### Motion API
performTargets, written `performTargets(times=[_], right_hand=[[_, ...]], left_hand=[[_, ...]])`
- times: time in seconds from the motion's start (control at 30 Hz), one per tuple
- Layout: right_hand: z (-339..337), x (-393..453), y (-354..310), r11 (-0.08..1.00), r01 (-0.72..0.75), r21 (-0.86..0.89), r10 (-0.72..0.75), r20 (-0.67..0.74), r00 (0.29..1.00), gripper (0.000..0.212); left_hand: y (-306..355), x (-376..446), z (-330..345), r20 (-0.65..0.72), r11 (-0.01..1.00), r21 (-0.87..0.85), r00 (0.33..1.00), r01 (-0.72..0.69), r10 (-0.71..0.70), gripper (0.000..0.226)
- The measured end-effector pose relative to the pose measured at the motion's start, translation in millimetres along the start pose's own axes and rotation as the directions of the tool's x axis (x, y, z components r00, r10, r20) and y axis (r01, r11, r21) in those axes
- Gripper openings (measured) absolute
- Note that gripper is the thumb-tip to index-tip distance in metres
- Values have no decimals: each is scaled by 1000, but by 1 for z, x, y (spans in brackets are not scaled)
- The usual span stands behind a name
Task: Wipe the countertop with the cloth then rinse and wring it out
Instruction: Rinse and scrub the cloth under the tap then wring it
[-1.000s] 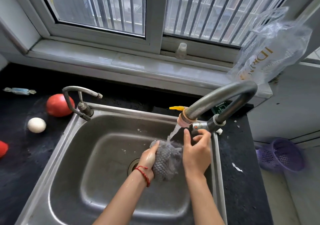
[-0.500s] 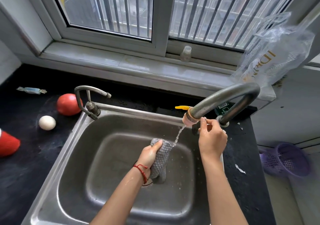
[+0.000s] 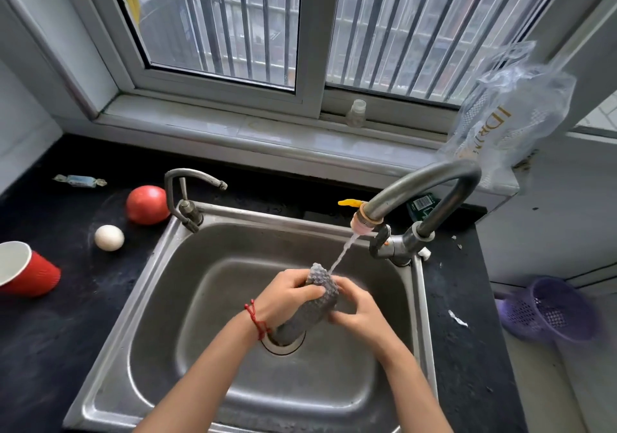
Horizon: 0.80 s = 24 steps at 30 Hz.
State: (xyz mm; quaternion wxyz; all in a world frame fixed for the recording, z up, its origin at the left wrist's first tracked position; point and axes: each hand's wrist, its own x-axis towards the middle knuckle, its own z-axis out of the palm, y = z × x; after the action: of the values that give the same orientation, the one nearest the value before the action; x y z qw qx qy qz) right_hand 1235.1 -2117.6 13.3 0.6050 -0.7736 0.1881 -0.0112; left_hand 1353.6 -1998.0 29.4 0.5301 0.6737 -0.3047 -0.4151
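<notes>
A grey knitted cloth (image 3: 317,302) hangs bunched over the middle of the steel sink (image 3: 160,299), its lower end above the drain. My left hand (image 3: 287,295), with a red string at the wrist, grips the cloth's upper part. My right hand (image 3: 359,309) is closed on the cloth's right side. A thin stream of water runs from the big curved tap (image 3: 420,182) onto the top of the cloth. The black countertop (image 3: 66,332) lies on both sides of the sink.
On the left counter lie a red ball (image 3: 147,203), a white egg (image 3: 109,238), a tipped red cup (image 3: 28,274) and a wrapped candy (image 3: 80,180). A small second tap (image 3: 187,195) stands at the sink's back left. A purple basket (image 3: 551,309) sits right, a plastic bag (image 3: 510,112) on the sill.
My right hand has left the tap handle and come down onto the cloth. The cloth now sits between both hands under the stream, which still runs.
</notes>
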Motion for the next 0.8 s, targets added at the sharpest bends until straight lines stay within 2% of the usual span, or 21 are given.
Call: performTargets(times=[0.07,0.13,0.2,0.27,0.4,0.47,0.57,0.63,0.67,0.73,0.8], right_hand=[[1,0,2,992,-15,-124,12,-20,1000,36],[4,-1,5,974,-38,-225,36,-10,999,15],[7,-4,9,939,-33,-342,40,13,999,28],[8,-8,11,948,-39,-317,30,-32,999,29],[5,-15,2,982,-41,-186,8,-175,985,20],[2,-15,-4,983,-53,-175,4,-269,963,33],[2,-13,-18,973,-131,-188,31,-460,887,43],[6,-10,-24,974,-208,-89,132,-527,840,44],[9,-8,-27,972,-236,16,210,-519,828,44],[18,-3,-31,929,-244,280,351,-449,822,37],[25,1,-37,826,-238,511,451,-345,823,32]], left_hand=[[6,-7,-5,-42,986,139,995,-87,94,29],[7,-12,-12,-82,919,339,966,-203,243,41],[5,-17,-17,-137,865,426,926,-266,352,42],[4,-23,-20,-226,867,415,891,-277,393,40],[-1,-30,-22,-364,858,418,810,-298,459,42],[-2,-32,-23,-412,853,434,778,-289,473,40],[-3,-34,-21,-456,851,459,754,-256,473,36],[-5,-35,-15,-499,850,483,733,-209,463,40],[-5,-35,-11,-520,851,489,720,-191,460,42],[-7,-36,4,-522,849,495,717,-186,461,39],[-7,-40,22,-476,851,483,755,-204,451,32]])
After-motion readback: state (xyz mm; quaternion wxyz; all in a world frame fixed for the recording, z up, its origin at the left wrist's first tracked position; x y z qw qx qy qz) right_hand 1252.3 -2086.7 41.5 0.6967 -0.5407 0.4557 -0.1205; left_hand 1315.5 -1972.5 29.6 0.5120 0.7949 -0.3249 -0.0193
